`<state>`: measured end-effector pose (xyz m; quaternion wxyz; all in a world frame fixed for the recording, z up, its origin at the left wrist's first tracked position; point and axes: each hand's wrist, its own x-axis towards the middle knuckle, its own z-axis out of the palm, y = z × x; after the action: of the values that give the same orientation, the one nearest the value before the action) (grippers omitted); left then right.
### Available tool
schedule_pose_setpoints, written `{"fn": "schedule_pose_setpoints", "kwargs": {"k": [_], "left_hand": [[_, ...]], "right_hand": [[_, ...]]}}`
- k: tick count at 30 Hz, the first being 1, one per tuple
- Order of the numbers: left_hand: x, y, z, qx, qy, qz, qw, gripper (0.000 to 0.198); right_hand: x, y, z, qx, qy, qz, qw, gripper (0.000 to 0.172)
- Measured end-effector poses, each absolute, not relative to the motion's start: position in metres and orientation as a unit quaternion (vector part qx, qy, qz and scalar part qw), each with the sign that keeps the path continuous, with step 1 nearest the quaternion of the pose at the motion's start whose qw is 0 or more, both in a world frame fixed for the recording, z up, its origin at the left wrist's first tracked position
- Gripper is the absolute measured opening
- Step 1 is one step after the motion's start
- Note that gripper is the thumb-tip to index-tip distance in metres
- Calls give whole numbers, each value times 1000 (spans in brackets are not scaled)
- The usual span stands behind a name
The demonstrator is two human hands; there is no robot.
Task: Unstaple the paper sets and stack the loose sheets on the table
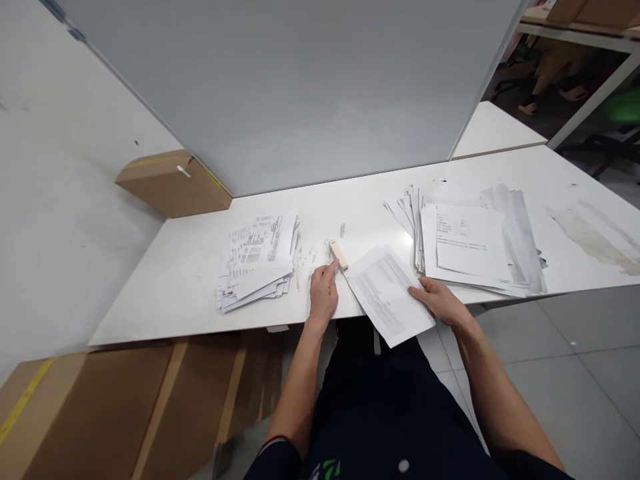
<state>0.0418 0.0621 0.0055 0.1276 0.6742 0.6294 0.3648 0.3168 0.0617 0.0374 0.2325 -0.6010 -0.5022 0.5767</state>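
Note:
A small cream-coloured stapler (pixel 339 255) lies on the white table, and the fingers of my left hand (pixel 324 291) are closed at its near end. Right beside that end is the upper left corner of some printed paper sheets (pixel 393 297). My right hand (pixel 440 300) grips these sheets by their right edge, thumb on top, and they are tilted partly over the table's front edge. How many sheets are in the hand I cannot tell. To the left sits a loose pile of printed papers (pixel 263 257); a larger, untidy pile (pixel 473 240) is on the right.
A tall grey panel (pixel 320 93) stands along the table's (pixel 190 280) back edge. One cardboard box (pixel 175 183) leans in the back left corner, and more boxes (pixel 125 407) are below the table at left. Another person's legs (pixel 547 73) show at the upper right.

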Motion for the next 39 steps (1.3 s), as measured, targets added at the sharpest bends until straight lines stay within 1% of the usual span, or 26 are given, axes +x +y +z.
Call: {"fn": "schedule_pose_setpoints", "kwargs": {"k": [6, 15, 20, 23, 26, 29, 31, 33, 36, 37, 39], "left_hand": [[44, 62, 3, 700, 630, 321, 102, 47], [46, 61, 0, 708, 628, 316, 64, 55], [46, 59, 0, 707, 626, 323, 64, 51], [46, 58, 1, 701, 627, 331, 75, 50], [47, 59, 3, 695, 631, 335, 84, 47], [46, 59, 3, 689, 630, 346, 94, 45], [44, 59, 2, 687, 628, 354, 96, 43], [42, 60, 1, 686, 626, 360, 90, 42], [40, 62, -1, 686, 624, 364, 87, 41], [40, 62, -1, 685, 623, 367, 87, 40], [41, 62, -2, 684, 621, 372, 88, 40]], "right_hand": [[310, 65, 39, -611, -514, 551, 243, 25], [306, 65, 40, -608, -518, 547, 250, 25], [317, 67, 41, -633, -536, 501, 249, 28], [332, 68, 50, -656, -519, 475, 272, 32], [341, 61, 66, -634, -487, 520, 300, 34], [336, 48, 85, -587, -496, 577, 276, 32], [333, 43, 95, -579, -514, 570, 276, 32], [340, 46, 98, -614, -505, 512, 326, 33], [373, 64, 90, -714, -438, 342, 426, 35], [388, 72, 86, -740, -421, 281, 444, 34], [415, 88, 75, -753, -404, 238, 462, 34]]}}
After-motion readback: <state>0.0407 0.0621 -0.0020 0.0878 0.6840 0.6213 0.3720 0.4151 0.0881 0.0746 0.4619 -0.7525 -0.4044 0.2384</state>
